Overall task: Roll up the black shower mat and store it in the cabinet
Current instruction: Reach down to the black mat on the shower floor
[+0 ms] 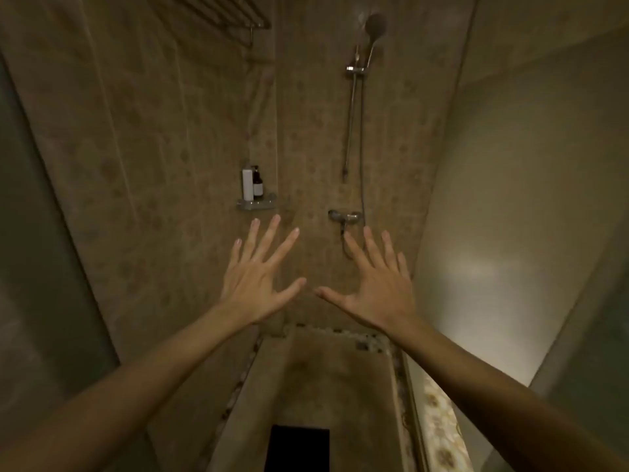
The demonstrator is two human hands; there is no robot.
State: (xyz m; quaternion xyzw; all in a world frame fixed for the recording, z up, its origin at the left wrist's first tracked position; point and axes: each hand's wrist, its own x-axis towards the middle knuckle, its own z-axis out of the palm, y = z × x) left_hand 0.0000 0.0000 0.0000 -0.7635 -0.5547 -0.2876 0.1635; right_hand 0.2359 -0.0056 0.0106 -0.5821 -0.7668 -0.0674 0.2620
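Observation:
The black shower mat [297, 449] lies flat on the shower floor at the bottom middle of the view, its near end cut off by the frame edge. My left hand [253, 277] and my right hand [376, 284] are stretched out in front of me at chest height, backs toward me, fingers spread wide, holding nothing. Both hands hover well above the mat, thumbs nearly meeting. No cabinet is in sight.
I face a narrow tiled shower stall. A corner shelf [257, 202] carries two bottles. A mixer tap [343, 216] and a rail with a shower head [374, 25] are on the back wall. A metal rack [224, 15] hangs top left. Glass panels flank both sides.

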